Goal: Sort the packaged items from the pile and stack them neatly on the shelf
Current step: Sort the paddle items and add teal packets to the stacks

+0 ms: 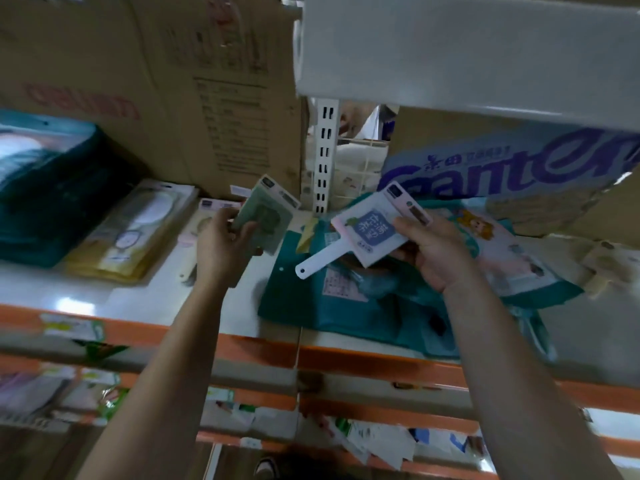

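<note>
Shelf [104, 296] ahead, left hand [221, 247] grips green packet [267, 212], right hand [437, 251] grips white packet [372, 227].

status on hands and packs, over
Left hand grips green pack. Right hand grips white pack above teal pile. Nothing seen blocking shelf.

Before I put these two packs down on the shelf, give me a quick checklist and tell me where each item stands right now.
1. Left hand has a firm hold on the green pack: ok.
2. Right hand holds the white fan pack, with its handle sticking out free: ok.
3. The pale pack behind the left hand matches the green one: cannot tell.
4. Bare shelf in front of the stacks: ok.
5. The teal pile sits fully on the shelf: not ok, it overhangs the front edge.
</note>
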Motion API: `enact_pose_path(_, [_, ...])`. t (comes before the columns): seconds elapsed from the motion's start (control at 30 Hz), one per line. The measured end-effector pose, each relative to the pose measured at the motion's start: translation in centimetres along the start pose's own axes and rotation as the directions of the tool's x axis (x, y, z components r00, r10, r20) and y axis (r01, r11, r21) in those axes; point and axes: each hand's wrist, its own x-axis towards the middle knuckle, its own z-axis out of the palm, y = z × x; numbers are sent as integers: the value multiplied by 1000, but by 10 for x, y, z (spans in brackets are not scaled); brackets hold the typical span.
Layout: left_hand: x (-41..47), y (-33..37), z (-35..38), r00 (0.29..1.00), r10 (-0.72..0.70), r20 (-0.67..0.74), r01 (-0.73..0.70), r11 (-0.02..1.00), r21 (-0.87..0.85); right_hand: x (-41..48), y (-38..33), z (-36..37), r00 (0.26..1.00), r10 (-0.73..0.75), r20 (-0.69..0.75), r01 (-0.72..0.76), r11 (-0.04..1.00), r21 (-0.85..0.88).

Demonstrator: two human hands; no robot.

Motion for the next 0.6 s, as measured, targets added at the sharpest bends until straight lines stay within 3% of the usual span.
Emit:
enact_pose_path(0.17, [7, -20, -25, 983, -132, -130, 116, 986, -123, 1, 13, 36, 999, 34, 15, -34, 999, -41])
enact_pose_path(0.33, [30, -46, -49, 970, -183, -159, 162, 977, -137, 3, 30, 73, 999, 54, 6, -54, 995, -84])
enact_pose_path(0.6, [57, -71, -54, 989, -119, -83, 124, 990, 59, -4, 58, 112, 997, 51, -63, -51, 999, 5])
